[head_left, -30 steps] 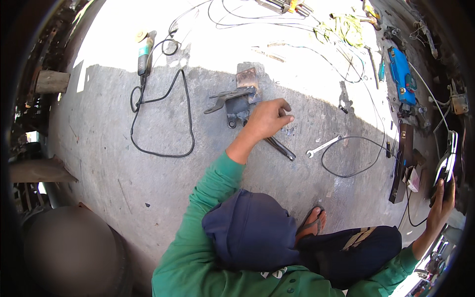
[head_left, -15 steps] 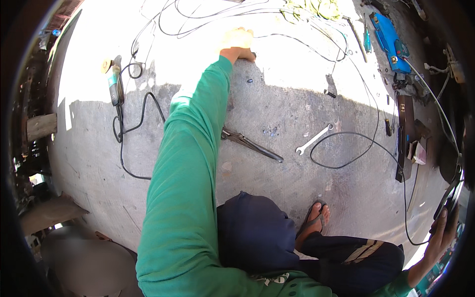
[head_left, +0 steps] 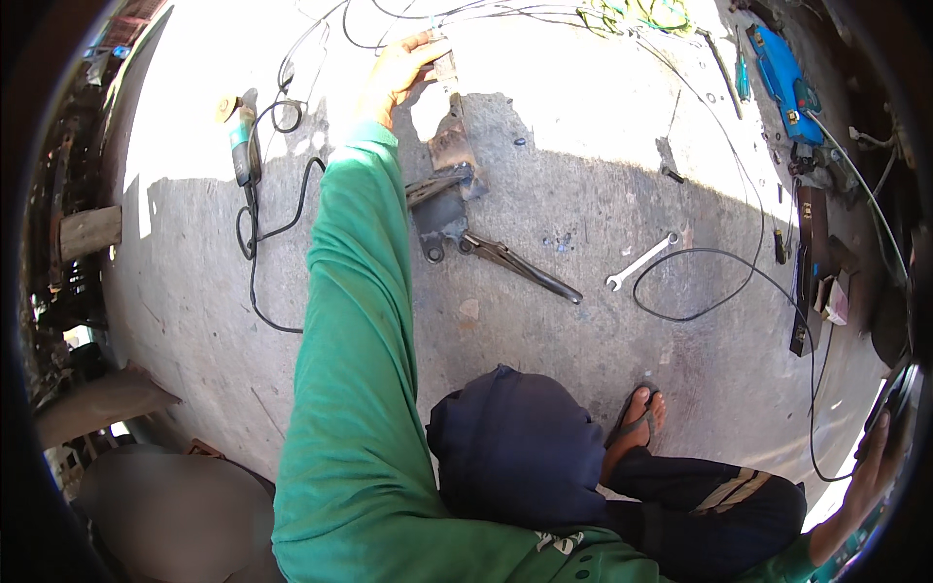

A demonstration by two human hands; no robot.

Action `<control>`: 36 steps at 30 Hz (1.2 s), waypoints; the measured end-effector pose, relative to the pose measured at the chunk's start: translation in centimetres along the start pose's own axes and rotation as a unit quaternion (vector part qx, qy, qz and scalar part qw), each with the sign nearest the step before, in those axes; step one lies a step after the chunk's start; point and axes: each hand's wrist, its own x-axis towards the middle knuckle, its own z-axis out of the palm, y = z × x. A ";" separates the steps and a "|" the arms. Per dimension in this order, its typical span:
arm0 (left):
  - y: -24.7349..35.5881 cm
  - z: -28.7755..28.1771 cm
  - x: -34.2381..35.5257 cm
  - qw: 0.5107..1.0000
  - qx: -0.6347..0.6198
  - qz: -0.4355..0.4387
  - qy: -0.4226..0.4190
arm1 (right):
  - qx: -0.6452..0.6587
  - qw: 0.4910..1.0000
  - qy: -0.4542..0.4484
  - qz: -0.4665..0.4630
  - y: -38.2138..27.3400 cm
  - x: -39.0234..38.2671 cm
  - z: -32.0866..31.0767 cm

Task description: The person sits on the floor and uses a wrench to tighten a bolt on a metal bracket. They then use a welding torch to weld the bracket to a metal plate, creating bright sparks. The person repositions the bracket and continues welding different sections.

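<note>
My left hand [head_left: 398,73], in bright sunlight at the top centre, has finger and thumb on a pale flat strip [head_left: 444,63]; its details are washed out. Below it lies a dark welded metal bracket [head_left: 442,219] with a rusty plate [head_left: 449,146], partly behind my sleeve. A long dark-handled tool [head_left: 525,277] extends from the bracket toward the lower right, beside a steel open-ended wrench [head_left: 637,262]. My right hand [head_left: 870,457] grips a black and silver object [head_left: 894,398] at the far right edge, partly lost in the rim.
An angle grinder [head_left: 240,151] and its cord lie left on the concrete floor [head_left: 505,340]. Cables [head_left: 680,316] loop across the right, near a blue case [head_left: 782,78], a screwdriver [head_left: 743,73] and a long dark bar [head_left: 805,272]. Wood [head_left: 92,233] lines the left.
My left arm has stretched forward from above the bracket to the sunlit top, then shifted slightly left, onto the pale strip. My right hand stays on its object, a little lower.
</note>
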 end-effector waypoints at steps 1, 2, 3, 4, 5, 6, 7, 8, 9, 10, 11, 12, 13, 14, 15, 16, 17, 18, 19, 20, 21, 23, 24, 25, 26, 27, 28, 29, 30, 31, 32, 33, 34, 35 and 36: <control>-0.1 0.0 -0.3 0.999 -0.029 -0.021 -0.007 | 0.001 1.000 -0.007 0.010 0.1 -0.1 -0.4; 0.3 -0.3 -0.5 0.998 -0.050 -0.038 -0.011 | -0.008 0.999 -0.029 0.027 0.8 -0.3 -0.6; -0.9 -1.5 -0.9 0.994 -0.097 -0.035 -0.023 | -0.023 0.998 -0.054 0.037 0.5 0.0 -0.9; -2.0 -2.4 -1.0 0.988 -0.144 -0.032 -0.037 | -0.057 0.993 -0.094 0.052 0.1 0.6 -1.7; -2.8 -2.9 -1.2 0.982 -0.183 -0.036 -0.038 | -0.067 0.992 -0.095 0.046 0.1 0.6 -1.7; -3.4 -3.4 -1.2 0.978 -0.198 -0.049 -0.045 | -0.077 0.991 -0.098 0.040 0.1 0.8 -1.7; -4.0 -4.0 -1.4 0.974 -0.212 -0.062 -0.051 | -0.062 0.996 -0.061 0.011 0.3 0.5 -0.9; -3.9 -3.8 -1.5 0.969 -0.228 -0.075 -0.061 | -0.054 0.998 -0.042 -0.001 0.0 0.3 -0.6; -3.9 -3.4 -1.5 0.964 -0.230 -0.115 -0.069 | -0.046 0.999 -0.023 -0.013 -0.2 0.0 -0.4; -3.5 -3.4 -1.4 0.969 -0.193 -0.137 -0.073 | -0.042 0.999 -0.023 -0.011 -0.5 -0.1 -0.3; -2.5 -2.7 -0.9 0.971 -0.157 -0.158 -0.082 | -0.047 0.999 -0.025 -0.008 -0.6 -0.3 -0.7; -1.5 -2.2 -1.2 0.972 -0.122 -0.183 -0.086 | -0.050 0.998 -0.029 -0.008 -0.8 -0.3 -0.8; -0.2 -1.5 -1.0 0.981 0.018 -0.191 -0.010 | -0.058 0.998 -0.039 -0.010 -0.9 -0.2 -0.9; 1.0 -2.5 -1.4 0.979 0.138 -0.146 0.045 | -0.057 0.997 -0.043 -0.013 -0.9 -0.1 -0.9; 1.9 -3.7 -2.2 0.957 0.255 -0.101 0.095 | -0.059 0.997 -0.049 -0.016 -0.9 0.1 -0.9; 2.7 -4.6 -2.8 0.917 0.369 -0.055 0.143 | -0.055 0.997 -0.050 -0.019 -0.9 0.3 -0.8; 4.4 -3.0 -5.1 0.960 0.263 -0.030 0.096 | -0.056 0.997 -0.043 -0.020 -1.0 0.1 -1.0; 6.8 -0.5 -9.4 0.987 0.152 -0.004 0.047 | -0.057 0.998 -0.034 -0.021 -1.1 -0.2 -1.3; 8.6 1.5 -13.8 0.991 0.117 -0.029 -0.056 | -0.048 0.998 -0.017 -0.033 -1.4 -0.1 -1.0; 11.2 5.1 -18.9 0.977 0.127 -0.097 -0.139 | -0.038 0.998 -0.014 -0.039 -1.9 0.1 -0.9; 10.0 7.4 -22.3 0.947 0.131 -0.170 -0.239 | -0.028 0.999 -0.010 -0.044 -2.3 0.1 -0.6; 5.7 12.1 -28.6 0.912 0.141 -0.212 -0.323 | 0.012 0.998 -0.019 -0.063 -4.3 0.4 0.4; 1.3 14.3 -31.1 0.918 0.247 -0.109 -0.292 | 0.028 0.997 -0.024 -0.074 -5.2 0.4 0.5; -0.2 16.5 -32.3 0.911 0.274 -0.114 -0.287 | 0.041 0.995 -0.024 -0.092 -5.7 0.1 0.6; -1.0 18.3 -32.7 0.903 0.304 -0.117 -0.281 | 0.058 0.993 -0.020 -0.104 -6.2 -0.2 0.7; -1.8 19.6 -32.4 0.902 0.332 -0.098 -0.257 | 0.075 0.990 -0.015 -0.121 -7.4 -0.7 1.0; -2.3 20.4 -32.5 0.900 0.361 -0.085 -0.228 | 0.099 0.985 -0.017 -0.138 -8.8 -1.0 1.6; -2.7 20.8 -32.7 0.897 0.389 -0.075 -0.195 | 0.120 0.980 -0.020 -0.159 -10.6 -1.3 2.2; -3.5 21.3 -32.7 0.895 0.404 -0.073 -0.175 | 0.133 0.975 -0.026 -0.175 -12.1 -1.6 2.3; -4.2 21.5 -32.4 0.891 0.422 -0.074 -0.152 | 0.150 0.969 -0.035 -0.192 -13.4 -1.9 2.7; -4.5 21.7 -32.4 0.887 0.434 -0.073 -0.137 | 0.160 0.965 -0.040 -0.206 -14.8 -2.3 2.8; -3.5 21.9 -32.8 0.892 0.423 -0.085 -0.133 | 0.163 0.962 -0.057 -0.212 -15.5 -2.9 2.5; -2.5 22.0 -33.8 0.897 0.412 -0.098 -0.128 | 0.165 0.959 -0.074 -0.218 -15.9 -3.4 2.2; -1.5 21.6 -35.0 0.901 0.401 -0.114 -0.120 | 0.184 0.955 -0.095 -0.214 -16.5 -3.9 2.1; -1.0 21.1 -36.3 0.922 0.354 -0.124 -0.095 | 0.200 0.950 -0.116 -0.209 -17.1 -4.4 2.0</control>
